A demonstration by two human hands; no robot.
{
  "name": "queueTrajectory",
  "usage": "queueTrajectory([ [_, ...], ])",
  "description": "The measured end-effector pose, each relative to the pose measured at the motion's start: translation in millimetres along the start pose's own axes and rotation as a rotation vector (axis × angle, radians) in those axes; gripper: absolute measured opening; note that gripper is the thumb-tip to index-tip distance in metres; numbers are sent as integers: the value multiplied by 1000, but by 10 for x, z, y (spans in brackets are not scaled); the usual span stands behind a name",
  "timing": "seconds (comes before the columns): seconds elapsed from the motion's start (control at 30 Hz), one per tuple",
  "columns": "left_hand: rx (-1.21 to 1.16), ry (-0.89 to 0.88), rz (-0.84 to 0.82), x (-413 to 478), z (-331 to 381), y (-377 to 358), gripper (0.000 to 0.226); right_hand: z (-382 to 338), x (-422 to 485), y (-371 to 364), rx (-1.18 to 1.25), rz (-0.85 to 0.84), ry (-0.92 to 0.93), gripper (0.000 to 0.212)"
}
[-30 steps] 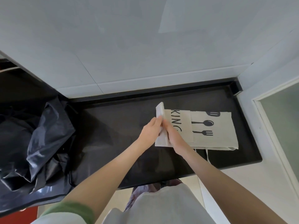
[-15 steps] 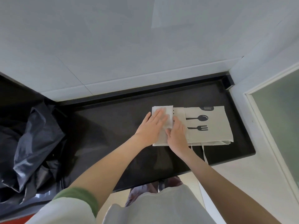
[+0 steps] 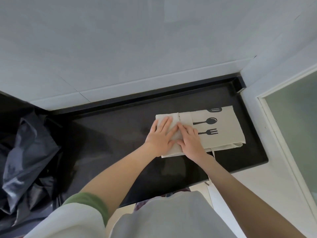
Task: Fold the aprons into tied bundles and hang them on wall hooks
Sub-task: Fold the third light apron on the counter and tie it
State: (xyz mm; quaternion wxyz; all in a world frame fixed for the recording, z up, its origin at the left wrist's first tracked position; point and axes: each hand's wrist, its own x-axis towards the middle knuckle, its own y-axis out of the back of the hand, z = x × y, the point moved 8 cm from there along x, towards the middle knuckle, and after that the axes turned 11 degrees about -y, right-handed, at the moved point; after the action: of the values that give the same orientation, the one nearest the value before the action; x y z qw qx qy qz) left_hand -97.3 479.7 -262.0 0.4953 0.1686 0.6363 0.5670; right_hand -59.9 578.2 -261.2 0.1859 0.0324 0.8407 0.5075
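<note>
Cream apron (image 3: 228, 121), printed with a spoon and fork, lies folded flat at the right end of the black countertop (image 3: 111, 143). I see the left hand (image 3: 160, 134) pressing its doubled-over left end, fingers straight and slightly spread. Right hand (image 3: 191, 140) lies flat just beside it, fingers straight, close together. A strap (image 3: 213, 153) trails off the front edge. White tiled wall (image 3: 137, 48) behind; frosted pane (image 3: 295, 126) at right; crumpled black bag (image 3: 25, 152) far left.
</note>
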Motion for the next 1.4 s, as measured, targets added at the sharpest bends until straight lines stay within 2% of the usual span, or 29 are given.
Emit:
queueTrajectory([
  [0.1,-36,52,-56,-26,-90,-96,64,-22,9,51,10,-21,64,62],
  [0.17,-38,88,-97,-64,-138,-124,63,16,-19,148,6,82,75,55],
  [0.23,-50,128,-87,-98,-150,-98,64,176,-62,292,26,220,-58,44],
  [0.3,-82,155,9,-112,-95,-13,66,390,-123,428,49,318,-227,36],
  [0.4,-129,102,133,-82,67,105,80,692,-234,529,-57,322,-381,29],
  [0.5,-87,-11,66,-26,220,32,91,983,-361,600,-31,339,-513,20],
  [0.63,-43,-27,42,-2,263,-19,83,1006,-423,505,13,248,-439,19],
  [0.83,-7,-22,37,10,275,-33,78,694,-535,322,-109,221,-183,6],
  [0.97,7,-32,41,-7,277,-42,74,450,-577,235,-139,98,24,10],
  [1.03,10,-39,38,-13,296,-64,73,374,-606,254,-149,109,77,9],
  [1.17,3,-64,20,-50,294,-130,72,309,-586,389,-124,217,50,23],
  [1.23,7,-95,3,-75,298,-176,72,286,-528,439,-92,235,25,11],
  [1.33,-100,-160,-27,-111,294,-206,72,323,-368,379,30,130,-90,26],
  [1.4,-327,-122,115,-155,212,-71,63,365,-268,310,151,2,-210,28],
])
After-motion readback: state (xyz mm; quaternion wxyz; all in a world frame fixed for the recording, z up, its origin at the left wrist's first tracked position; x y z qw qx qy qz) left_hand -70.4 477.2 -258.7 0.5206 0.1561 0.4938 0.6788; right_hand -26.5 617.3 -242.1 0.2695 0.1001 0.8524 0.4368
